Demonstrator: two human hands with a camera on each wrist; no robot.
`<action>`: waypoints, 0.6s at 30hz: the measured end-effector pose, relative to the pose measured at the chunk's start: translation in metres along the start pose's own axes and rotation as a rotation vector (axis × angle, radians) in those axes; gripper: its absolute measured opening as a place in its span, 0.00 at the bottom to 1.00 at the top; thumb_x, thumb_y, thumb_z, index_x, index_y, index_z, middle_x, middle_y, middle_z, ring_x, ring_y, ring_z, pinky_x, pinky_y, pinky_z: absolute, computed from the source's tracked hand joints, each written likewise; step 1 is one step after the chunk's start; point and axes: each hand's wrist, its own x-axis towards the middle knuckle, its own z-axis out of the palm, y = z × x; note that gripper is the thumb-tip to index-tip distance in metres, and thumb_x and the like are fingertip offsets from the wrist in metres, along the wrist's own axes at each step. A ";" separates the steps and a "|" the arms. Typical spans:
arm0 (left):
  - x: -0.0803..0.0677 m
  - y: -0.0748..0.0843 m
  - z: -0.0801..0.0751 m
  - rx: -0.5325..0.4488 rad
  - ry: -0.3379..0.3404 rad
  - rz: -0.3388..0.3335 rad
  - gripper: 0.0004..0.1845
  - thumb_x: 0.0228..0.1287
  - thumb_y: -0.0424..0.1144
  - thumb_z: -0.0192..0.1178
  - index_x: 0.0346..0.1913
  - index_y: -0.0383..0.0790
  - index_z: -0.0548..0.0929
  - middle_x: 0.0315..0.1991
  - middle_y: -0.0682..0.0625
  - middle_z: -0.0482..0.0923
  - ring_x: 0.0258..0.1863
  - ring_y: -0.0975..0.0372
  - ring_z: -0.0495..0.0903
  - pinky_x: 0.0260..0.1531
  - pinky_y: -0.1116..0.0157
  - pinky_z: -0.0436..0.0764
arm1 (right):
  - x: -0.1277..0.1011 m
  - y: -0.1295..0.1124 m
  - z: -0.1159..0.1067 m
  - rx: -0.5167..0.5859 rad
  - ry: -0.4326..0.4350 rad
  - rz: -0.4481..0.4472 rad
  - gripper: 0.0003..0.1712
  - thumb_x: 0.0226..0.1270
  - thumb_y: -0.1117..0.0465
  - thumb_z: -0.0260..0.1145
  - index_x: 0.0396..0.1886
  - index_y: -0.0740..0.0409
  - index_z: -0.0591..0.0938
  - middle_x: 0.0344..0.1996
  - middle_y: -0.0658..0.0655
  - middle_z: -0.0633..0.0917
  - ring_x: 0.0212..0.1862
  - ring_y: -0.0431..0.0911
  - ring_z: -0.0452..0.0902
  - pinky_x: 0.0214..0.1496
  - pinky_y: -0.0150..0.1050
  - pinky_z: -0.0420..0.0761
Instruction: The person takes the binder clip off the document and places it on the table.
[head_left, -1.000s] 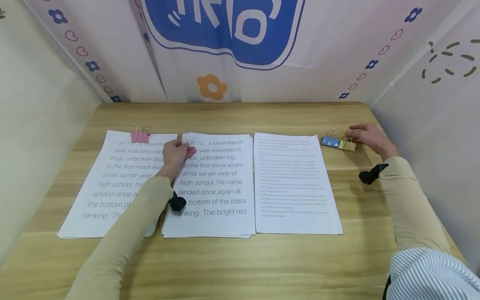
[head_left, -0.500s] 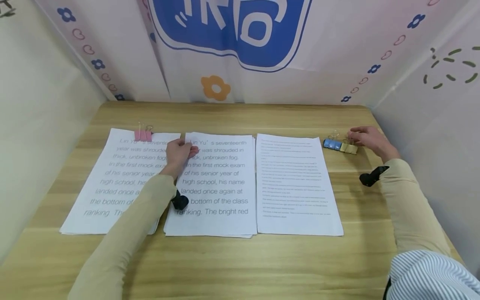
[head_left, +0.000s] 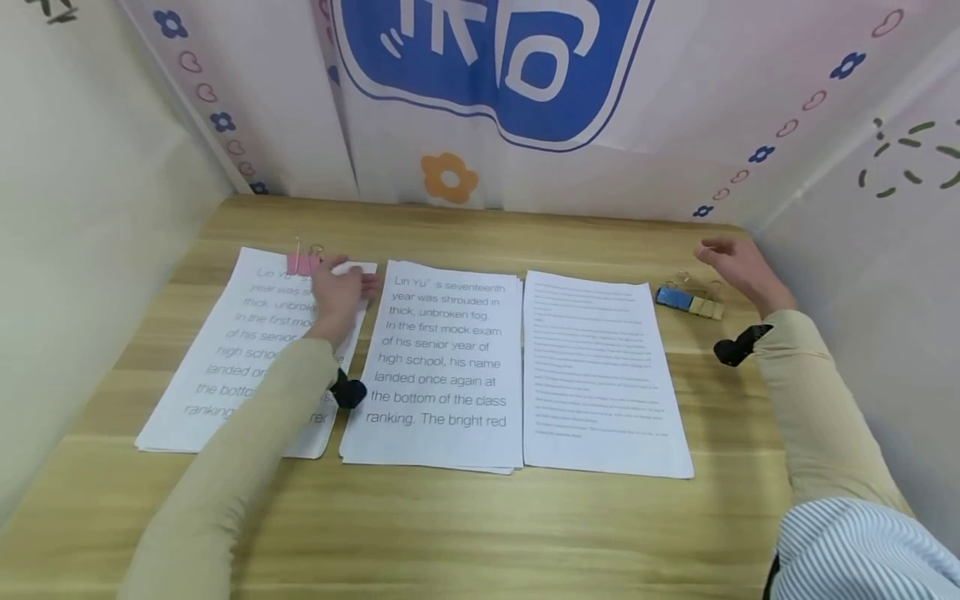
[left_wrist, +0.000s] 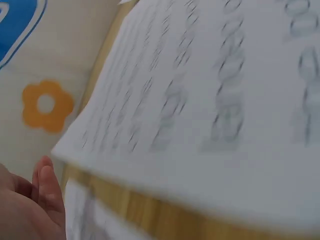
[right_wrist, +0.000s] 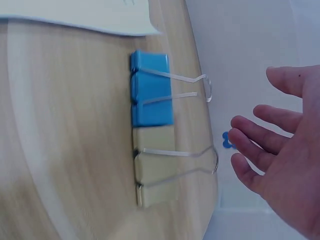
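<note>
My left hand (head_left: 339, 293), fingers relaxed, is over the upper right corner of the left paper stack (head_left: 225, 350), beside the pink binder clip (head_left: 300, 264) on that stack's top edge. In the left wrist view the fingers (left_wrist: 50, 187) hold nothing. A middle stack (head_left: 442, 367) with the same large print lies just right of it. My right hand (head_left: 738, 268) is raised near the blue binder clip (right_wrist: 152, 90) and the yellow binder clip (right_wrist: 157, 165), which lie end to end on the table. Its fingers (right_wrist: 255, 135) are spread apart from both clips.
Small-print sheets (head_left: 600, 375) lie right of the middle stack. The wooden table (head_left: 450, 533) meets a printed cloth backdrop (head_left: 555, 179) at the back, and pale walls stand at both sides. A striped cloth (head_left: 862, 546) shows at the lower right.
My left hand has moved left from the middle stack to the left stack's corner. My right hand has lifted off the yellow clip, which stays beside the blue one. The head view has shifted slightly.
</note>
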 end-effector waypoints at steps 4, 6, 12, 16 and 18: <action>0.012 0.007 -0.046 0.006 0.097 -0.036 0.28 0.72 0.36 0.47 0.71 0.38 0.54 0.29 0.54 0.79 0.25 0.69 0.83 0.37 0.72 0.86 | 0.004 -0.015 0.006 -0.059 0.046 -0.038 0.46 0.69 0.32 0.42 0.72 0.63 0.57 0.69 0.72 0.61 0.68 0.68 0.57 0.68 0.66 0.61; 0.020 0.007 -0.070 -0.013 0.128 -0.086 0.31 0.71 0.35 0.45 0.73 0.39 0.48 0.25 0.57 0.78 0.22 0.71 0.81 0.34 0.75 0.85 | 0.005 -0.021 0.009 -0.065 0.053 -0.053 0.46 0.69 0.33 0.43 0.72 0.64 0.57 0.68 0.72 0.62 0.68 0.68 0.57 0.68 0.66 0.61; 0.037 0.003 -0.125 -0.112 0.127 -0.237 0.34 0.71 0.34 0.40 0.75 0.42 0.40 0.19 0.58 0.77 0.21 0.71 0.82 0.32 0.77 0.85 | 0.011 -0.035 0.020 -0.063 0.036 -0.088 0.44 0.70 0.36 0.44 0.71 0.66 0.57 0.67 0.74 0.63 0.67 0.67 0.58 0.67 0.65 0.62; 0.043 0.003 -0.146 -0.180 0.104 -0.302 0.31 0.73 0.36 0.41 0.75 0.41 0.46 0.17 0.55 0.78 0.21 0.69 0.83 0.34 0.75 0.85 | 0.015 -0.045 0.028 -0.075 0.021 -0.105 0.42 0.71 0.37 0.45 0.71 0.65 0.58 0.66 0.73 0.65 0.66 0.67 0.60 0.67 0.65 0.63; 0.044 0.003 -0.152 -0.224 0.092 -0.320 0.30 0.73 0.37 0.41 0.74 0.41 0.47 0.16 0.53 0.78 0.21 0.67 0.83 0.34 0.74 0.86 | 0.017 -0.050 0.031 -0.072 0.016 -0.110 0.41 0.71 0.38 0.46 0.71 0.65 0.59 0.66 0.73 0.65 0.66 0.66 0.60 0.67 0.65 0.63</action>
